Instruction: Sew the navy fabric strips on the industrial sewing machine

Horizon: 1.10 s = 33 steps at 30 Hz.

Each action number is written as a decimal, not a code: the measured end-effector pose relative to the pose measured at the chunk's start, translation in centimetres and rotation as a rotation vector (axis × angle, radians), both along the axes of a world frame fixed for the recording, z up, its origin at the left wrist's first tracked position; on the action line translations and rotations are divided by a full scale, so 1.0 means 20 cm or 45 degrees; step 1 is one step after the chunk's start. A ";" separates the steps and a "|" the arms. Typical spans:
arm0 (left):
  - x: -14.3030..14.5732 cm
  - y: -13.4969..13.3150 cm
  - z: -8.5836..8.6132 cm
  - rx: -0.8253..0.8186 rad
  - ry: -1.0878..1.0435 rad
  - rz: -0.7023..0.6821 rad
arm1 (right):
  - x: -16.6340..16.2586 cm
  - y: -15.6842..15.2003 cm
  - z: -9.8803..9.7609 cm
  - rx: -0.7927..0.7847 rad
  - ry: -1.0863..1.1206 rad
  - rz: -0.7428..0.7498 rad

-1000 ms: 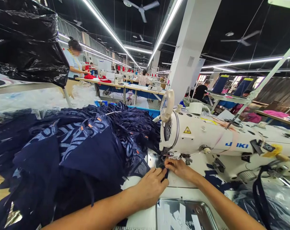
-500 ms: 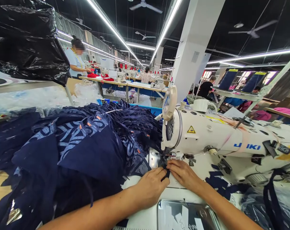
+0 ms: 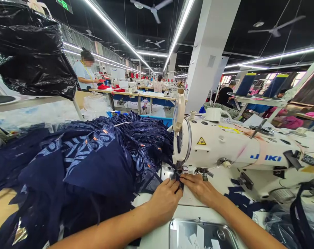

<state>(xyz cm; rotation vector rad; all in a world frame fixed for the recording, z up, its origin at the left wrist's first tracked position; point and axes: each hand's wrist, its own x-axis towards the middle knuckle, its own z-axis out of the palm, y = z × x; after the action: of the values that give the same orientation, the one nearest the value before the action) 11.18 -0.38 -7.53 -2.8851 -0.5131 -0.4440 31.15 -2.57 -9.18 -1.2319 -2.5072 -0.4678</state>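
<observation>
My left hand (image 3: 165,200) and my right hand (image 3: 198,187) lie side by side on the machine bed, fingertips pressed on a narrow navy fabric strip (image 3: 179,183) right in front of the presser foot (image 3: 181,170) of a white JUKI sewing machine (image 3: 234,152). Both hands have their fingers drawn together on the cloth. A big heap of navy patterned garments (image 3: 89,162) fills the table to the left and reaches the needle area.
A metal tray (image 3: 200,235) with white labels sits at the near edge. Black plastic sheeting (image 3: 29,52) hangs upper left. Thread cones (image 3: 246,84) stand on a rack at the right. A person (image 3: 85,71) and other workers stand at tables behind.
Both hands stay at the presser foot and edge slightly toward the needle. The view has shifted a little.
</observation>
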 end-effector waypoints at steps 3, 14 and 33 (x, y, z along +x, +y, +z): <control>0.01 0.00 -0.01 -0.004 -0.013 0.018 | 0.01 0.01 -0.01 -0.037 0.013 -0.008; 0.04 0.01 -0.03 -0.010 -0.048 0.060 | -0.01 0.00 0.01 -0.004 0.012 -0.026; 0.06 0.01 0.01 -0.001 -0.010 0.149 | -0.03 0.02 0.03 0.029 0.066 -0.153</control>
<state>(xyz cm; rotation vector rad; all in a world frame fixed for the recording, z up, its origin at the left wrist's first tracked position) 12.44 -0.16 -7.43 -2.8360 -0.6794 -0.4369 30.63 -2.19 -8.66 -1.3734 -2.3878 -0.4853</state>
